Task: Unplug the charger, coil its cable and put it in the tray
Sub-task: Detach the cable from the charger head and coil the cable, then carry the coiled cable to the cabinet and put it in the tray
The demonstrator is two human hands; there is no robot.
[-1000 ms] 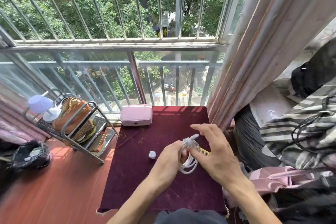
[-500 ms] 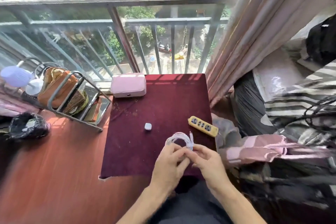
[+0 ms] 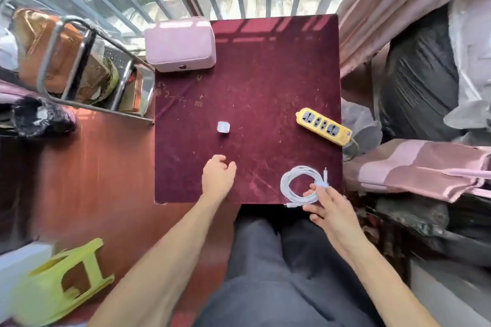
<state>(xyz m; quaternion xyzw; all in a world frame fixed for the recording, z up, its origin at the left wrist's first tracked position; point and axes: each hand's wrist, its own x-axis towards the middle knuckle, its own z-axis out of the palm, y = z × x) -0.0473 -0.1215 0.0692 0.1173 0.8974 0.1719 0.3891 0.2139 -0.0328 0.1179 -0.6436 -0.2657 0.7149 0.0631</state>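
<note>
The charger [image 3: 223, 127] lay just beyond the loosely curled, empty left hand [image 3: 218, 179], the nearer one; the coiled cable [image 3: 299, 185] was pinched by the right hand [image 3: 330, 211].

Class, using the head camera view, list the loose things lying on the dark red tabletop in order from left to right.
pink box → white charger cube → coiled white cable → yellow power strip

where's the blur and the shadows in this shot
Head view: edges smear with motion blur, worst on the green stool and the bags at right; the centre stays sharp, with the charger, cable and power strip crisp. Sunlight throws railing-bar shadows across the cloth's far edge. Wide-angle lens bends the railing.
</note>
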